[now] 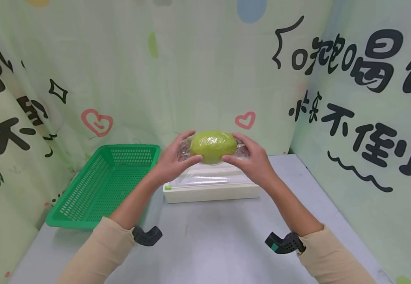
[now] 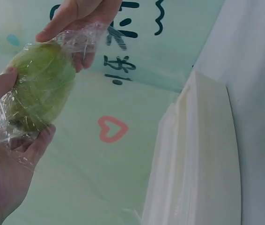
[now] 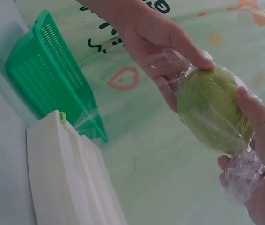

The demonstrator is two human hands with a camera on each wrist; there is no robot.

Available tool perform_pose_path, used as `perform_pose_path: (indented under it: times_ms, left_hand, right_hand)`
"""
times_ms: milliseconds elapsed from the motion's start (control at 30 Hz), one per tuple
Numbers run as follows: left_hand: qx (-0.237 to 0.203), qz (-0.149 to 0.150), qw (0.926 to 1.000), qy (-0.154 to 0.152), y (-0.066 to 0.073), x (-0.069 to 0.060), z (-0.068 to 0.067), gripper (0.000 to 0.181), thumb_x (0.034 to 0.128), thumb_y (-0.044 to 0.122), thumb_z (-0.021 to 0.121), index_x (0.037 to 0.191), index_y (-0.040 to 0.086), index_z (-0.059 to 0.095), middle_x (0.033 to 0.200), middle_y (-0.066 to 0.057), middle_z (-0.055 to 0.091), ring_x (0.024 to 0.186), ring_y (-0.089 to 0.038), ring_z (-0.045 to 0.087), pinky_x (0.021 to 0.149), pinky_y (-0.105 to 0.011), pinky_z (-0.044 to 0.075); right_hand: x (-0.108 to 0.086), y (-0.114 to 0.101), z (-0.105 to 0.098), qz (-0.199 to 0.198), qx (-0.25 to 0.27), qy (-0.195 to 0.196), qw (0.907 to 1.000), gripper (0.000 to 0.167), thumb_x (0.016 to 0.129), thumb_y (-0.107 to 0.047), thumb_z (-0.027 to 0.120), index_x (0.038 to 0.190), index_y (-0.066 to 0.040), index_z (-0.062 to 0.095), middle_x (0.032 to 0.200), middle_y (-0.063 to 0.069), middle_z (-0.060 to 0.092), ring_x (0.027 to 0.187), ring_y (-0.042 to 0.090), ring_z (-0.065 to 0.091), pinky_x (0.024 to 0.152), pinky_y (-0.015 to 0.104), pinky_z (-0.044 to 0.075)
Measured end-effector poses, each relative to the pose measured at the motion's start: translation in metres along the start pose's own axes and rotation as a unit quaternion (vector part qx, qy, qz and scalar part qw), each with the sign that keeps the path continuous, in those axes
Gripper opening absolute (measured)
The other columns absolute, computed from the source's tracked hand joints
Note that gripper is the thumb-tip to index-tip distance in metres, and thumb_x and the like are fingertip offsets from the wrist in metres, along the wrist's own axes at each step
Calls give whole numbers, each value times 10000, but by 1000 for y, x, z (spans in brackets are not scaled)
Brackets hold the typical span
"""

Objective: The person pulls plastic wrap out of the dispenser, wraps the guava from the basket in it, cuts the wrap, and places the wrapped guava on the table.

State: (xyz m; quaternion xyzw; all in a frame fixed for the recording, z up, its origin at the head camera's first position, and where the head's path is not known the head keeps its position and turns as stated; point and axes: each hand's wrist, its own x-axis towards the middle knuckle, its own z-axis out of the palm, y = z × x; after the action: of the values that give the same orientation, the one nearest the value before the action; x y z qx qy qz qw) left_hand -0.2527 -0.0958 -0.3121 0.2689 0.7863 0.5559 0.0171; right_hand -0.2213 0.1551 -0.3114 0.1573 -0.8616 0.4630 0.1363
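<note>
A smooth green oval fruit point(image 1: 213, 146) wrapped in clear cling film point(image 3: 246, 176) is held up in the air, above a white cling film dispenser point(image 1: 212, 192). My left hand point(image 1: 171, 161) grips its left end, thumb on the near side and fingers behind. At the other end my right hand point(image 1: 253, 161) holds it the same way. Crumpled film bunches at both ends of the fruit point(image 2: 43, 89), partly under the fingers. Most fingertips are hidden behind the fruit in the head view.
A green perforated plastic basket point(image 1: 72, 224) stands on the white table point(image 1: 205, 244) to the left of the dispenser. A green slider point(image 1: 168, 187) sits at the dispenser's left end. Printed curtains point(image 1: 198, 79) hang behind and along both sides.
</note>
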Motion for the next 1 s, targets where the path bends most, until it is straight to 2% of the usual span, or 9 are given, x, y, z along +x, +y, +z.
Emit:
perform_pose_path:
  times_ms: [167,300,400,533,633,767,867,933,1000]
  left_hand:
    - [-281,-246,9993,-31,-6,0,5,651,919,306,660,1478,242,333,1387,-97,503,1258,-277,549,1004,-403,500]
    - [-543,-439,9976,-21,-8,1,11,581,948,308,615,1457,171,370,1312,-122,555,1190,-281,583,989,-416,513]
    - [-795,-598,9950,39,-10,2,13,543,956,316,601,1433,156,398,1280,-131,572,1146,-284,604,958,-418,532]
    - [-1149,-877,9895,27,-12,1,16,533,961,336,590,1428,160,404,1308,-113,564,1180,-280,598,941,-404,541]
    - [-1176,-1177,9861,39,-13,1,17,580,946,392,599,1432,153,390,1310,-112,564,1163,-277,611,939,-415,540]
    - [-891,-1569,9835,-102,-18,-1,15,666,918,478,607,1435,144,352,1300,-139,559,1100,-288,649,917,-405,553]
    - [-384,-1652,9852,-254,-22,-2,12,734,904,554,582,1468,180,297,1347,-130,530,1156,-293,622,927,-405,550]
    - [82,-1479,9888,-181,-23,-4,12,775,890,589,578,1491,219,259,1403,-88,489,1243,-285,559,966,-442,525]
    - [651,-1041,9924,46,-23,-6,12,797,876,582,604,1505,250,244,1458,-46,439,1319,-262,479,1017,-471,483]
  right_hand:
    - [2,8,8,-568,-273,-228,9977,986,688,-297,880,1496,-212,321,1438,72,448,1262,251,489,989,446,508]
    - [1,16,14,-1196,-599,-338,9904,1104,609,-288,922,1510,-231,287,1479,57,384,1337,230,412,1042,439,471]
    - [1,23,18,-1501,-1029,-250,9830,1114,594,-279,928,1507,-223,292,1483,65,361,1344,241,402,1050,435,465]
    - [1,32,22,-1768,-1604,59,9711,1072,596,-266,929,1484,-188,334,1460,74,395,1326,260,424,1044,437,470]
    - [2,36,25,-1931,-1605,69,9679,1010,621,-241,920,1463,-154,369,1432,68,442,1302,251,454,1041,433,473]
    - [2,40,25,-1759,-1064,-372,9779,930,663,-189,898,1445,-153,396,1387,46,490,1252,212,492,1014,413,495]
    - [2,42,25,-1422,-669,-674,9853,901,675,-179,890,1439,-162,414,1358,46,513,1212,208,509,987,422,508]
    - [1,42,24,-1236,-511,-788,9879,889,682,-187,886,1439,-168,421,1356,50,523,1195,216,516,977,438,508]
    - [0,42,24,-1093,-379,-869,9895,879,686,-192,883,1438,-173,428,1361,61,529,1189,235,520,970,461,504]
